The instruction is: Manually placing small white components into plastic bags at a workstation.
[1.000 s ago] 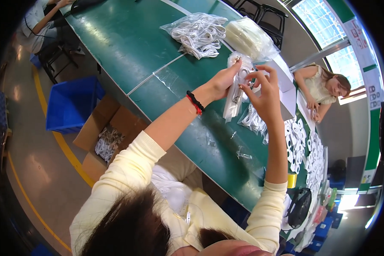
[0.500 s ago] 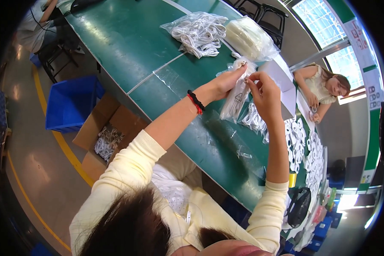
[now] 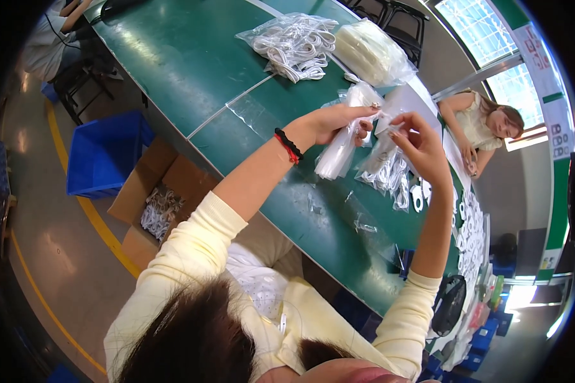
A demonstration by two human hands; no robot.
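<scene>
A bundle of clear plastic bags is gripped in the middle by my left hand, its ends sticking out above and below. To the right of it, my right hand pinches a single thin clear bag between thumb and fingers, drawn out sideways from the bundle. Under this bag lie coiled white cables in clear bags on the green table. A white box stands just behind my hands.
A large bag of white cables and a packed stack of bags lie at the back. White ring-shaped parts cover the right side. Left of the table are a blue bin and a cardboard box. A co-worker sits opposite.
My right hand has moved right, away from my left, drawing a bag out from the bundle. The bundle has tilted and shifted slightly left with my left hand.
</scene>
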